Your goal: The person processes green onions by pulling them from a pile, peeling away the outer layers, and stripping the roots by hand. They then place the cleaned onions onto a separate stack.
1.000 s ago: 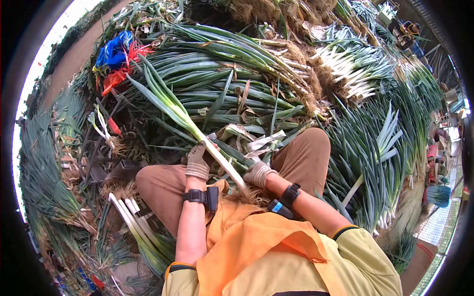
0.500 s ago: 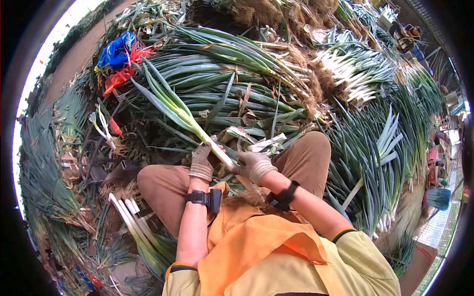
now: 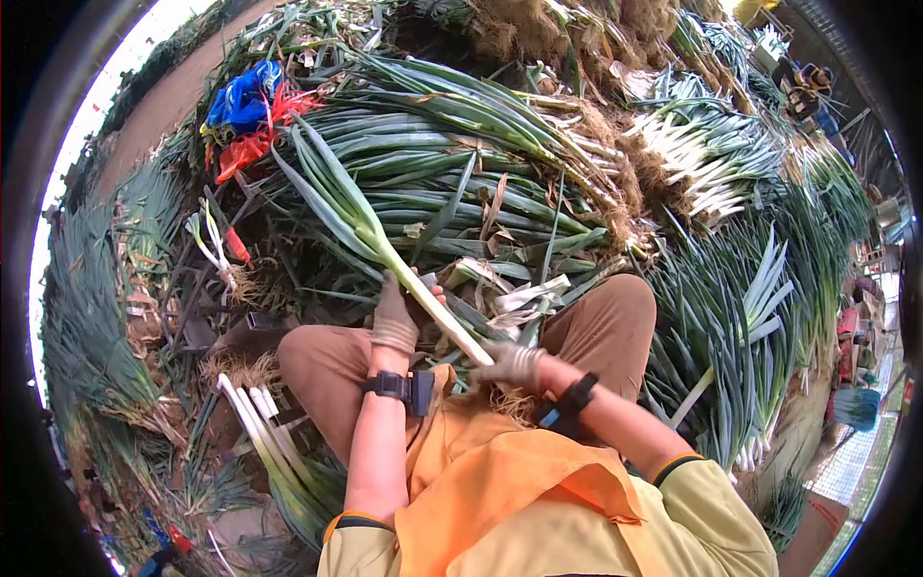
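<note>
A long leek (image 3: 428, 300) slants across my lap, its green leaves fanned toward the upper left and its white shank running down to the right. My left hand (image 3: 394, 319), in a pale work glove, is wrapped round the middle of the shank. At the lower end my right hand (image 3: 511, 365), also gloved and slightly blurred, grips the leek; the root end is hidden by it. Brown stringy roots (image 3: 511, 402) show just below that hand, over the orange apron (image 3: 519, 462). Peeled pale leaf pieces (image 3: 529, 300) lie just beyond my hands, between my knees.
A heap of untrimmed leeks (image 3: 413, 183) lies in front. White-shanked leeks (image 3: 707, 159) are stacked at the upper right, and more leeks (image 3: 740, 356) line the right side. Several leeks (image 3: 269, 433) lie by my left knee. Blue and red plastic bags (image 3: 240, 106) sit at the upper left.
My right hand has slid down the shank to its lower end, baring more white stalk. My left hand still holds the middle. The whole view has shifted slightly.
</note>
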{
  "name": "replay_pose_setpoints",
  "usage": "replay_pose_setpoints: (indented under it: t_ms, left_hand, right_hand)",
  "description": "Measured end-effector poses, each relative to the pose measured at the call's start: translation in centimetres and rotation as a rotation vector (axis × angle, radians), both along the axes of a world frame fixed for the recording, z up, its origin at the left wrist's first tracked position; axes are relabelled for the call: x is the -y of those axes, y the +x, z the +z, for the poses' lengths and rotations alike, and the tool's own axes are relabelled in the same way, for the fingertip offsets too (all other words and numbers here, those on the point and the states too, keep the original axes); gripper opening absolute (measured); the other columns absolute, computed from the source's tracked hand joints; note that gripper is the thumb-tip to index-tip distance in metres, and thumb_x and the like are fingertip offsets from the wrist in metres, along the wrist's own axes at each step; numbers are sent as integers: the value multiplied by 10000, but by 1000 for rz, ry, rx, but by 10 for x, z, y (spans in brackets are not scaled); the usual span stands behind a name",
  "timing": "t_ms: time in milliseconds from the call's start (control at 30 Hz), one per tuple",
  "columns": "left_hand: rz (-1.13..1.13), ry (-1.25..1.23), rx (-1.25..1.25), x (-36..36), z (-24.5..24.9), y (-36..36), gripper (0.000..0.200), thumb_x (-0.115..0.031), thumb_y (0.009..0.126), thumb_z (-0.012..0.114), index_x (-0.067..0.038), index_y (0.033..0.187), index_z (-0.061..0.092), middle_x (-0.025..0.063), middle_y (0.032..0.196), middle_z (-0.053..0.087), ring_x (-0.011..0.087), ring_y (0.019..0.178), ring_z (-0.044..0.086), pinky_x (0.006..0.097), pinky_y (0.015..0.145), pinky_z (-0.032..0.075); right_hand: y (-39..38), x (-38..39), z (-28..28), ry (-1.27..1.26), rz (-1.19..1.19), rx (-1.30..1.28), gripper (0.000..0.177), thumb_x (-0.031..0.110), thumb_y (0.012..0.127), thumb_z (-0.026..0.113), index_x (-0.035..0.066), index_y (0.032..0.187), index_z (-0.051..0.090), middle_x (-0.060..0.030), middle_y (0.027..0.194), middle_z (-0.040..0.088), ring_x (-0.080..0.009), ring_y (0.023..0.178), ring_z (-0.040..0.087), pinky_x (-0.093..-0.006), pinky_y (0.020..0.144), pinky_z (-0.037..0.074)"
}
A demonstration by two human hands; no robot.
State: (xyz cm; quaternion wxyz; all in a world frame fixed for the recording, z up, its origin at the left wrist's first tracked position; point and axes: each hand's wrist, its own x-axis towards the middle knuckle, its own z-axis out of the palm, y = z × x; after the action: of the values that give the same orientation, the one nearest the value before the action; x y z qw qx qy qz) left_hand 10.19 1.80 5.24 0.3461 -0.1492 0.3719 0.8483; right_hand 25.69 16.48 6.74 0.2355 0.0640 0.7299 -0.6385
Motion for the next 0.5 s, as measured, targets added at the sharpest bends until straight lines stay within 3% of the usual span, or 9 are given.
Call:
replay_pose_setpoints:
  t_ms: [33, 67, 100, 167, 233, 267, 367, 433, 500]
  left_hand:
    - [71, -2, 85, 0, 3, -6, 388, -385, 838, 483, -9, 935, 495, 178, 738, 578, 302, 615, 579, 417, 594, 505]
    - [76, -90, 19, 0, 6, -9, 425, -447, 847, 428, -27, 873, 487, 152, 702, 557, 293, 594, 571, 407, 571, 507]
    - [176, -91, 154, -2, 14, -13, 290, -322, 827, 473, -38, 884, 500, 141, 672, 557, 265, 548, 556, 363, 549, 511]
    - [185, -75, 140, 6, -14, -37, 202, -201, 794, 498, -38, 914, 487, 139, 731, 541, 261, 609, 556, 377, 591, 513]
    - [158, -88, 119, -5, 2, -26, 208, -110, 741, 480, -34, 935, 481, 139, 764, 543, 253, 634, 554, 370, 611, 515]
    - [146, -106, 99, -8, 11, -18, 268, -20, 688, 462, -29, 956, 475, 138, 797, 544, 246, 659, 553, 363, 631, 516]
    - [91, -41, 45, 4, -5, -4, 366, 39, 621, 422, -15, 982, 460, 154, 880, 544, 253, 730, 566, 380, 681, 513]
    - [66, -75, -12, 8, 4, -1, 304, 10, 664, 461, -11, 967, 471, 166, 878, 559, 268, 764, 577, 385, 707, 511]
    - [-68, 35, 93, 13, 14, -10, 242, -88, 750, 517, -4, 972, 473, 175, 891, 571, 280, 799, 581, 392, 731, 504]
  right_hand:
    - [6, 13, -7, -62, -2, 267, 400, 342, 694, 656, 36, 944, 597, -49, 828, 615, -131, 717, 542, -282, 675, 451]
    - [8, 19, -14, -66, 7, 268, 400, 342, 694, 656, 36, 944, 597, -49, 828, 615, -131, 717, 542, -282, 675, 451]
    - [9, 24, -20, -67, -14, 217, 393, 342, 689, 657, 39, 933, 601, -44, 798, 614, -128, 703, 542, -282, 662, 450]
    - [7, 26, -24, -69, -53, 159, 386, 342, 685, 657, 41, 922, 605, -38, 769, 614, -126, 689, 542, -281, 650, 450]
    - [7, 20, -22, -95, -41, 344, 367, 318, 686, 652, 46, 928, 607, -43, 756, 623, -125, 681, 552, -279, 652, 452]
    - [8, 18, -19, -102, -29, 322, 353, 308, 692, 646, 49, 928, 605, -48, 759, 628, -112, 675, 544, -281, 650, 446]
    - [18, 21, -35, -41, -47, 178, 340, 300, 698, 643, 47, 922, 605, -49, 753, 628, -114, 656, 533, -292, 638, 439]
    - [14, 18, -25, -55, -52, 198, 322, 290, 702, 640, 55, 920, 607, -45, 749, 627, -121, 649, 531, -300, 638, 437]
    - [10, 15, -14, -9, -37, 297, 303, 282, 707, 632, 60, 913, 606, -56, 755, 631, -125, 658, 541, -303, 644, 441]
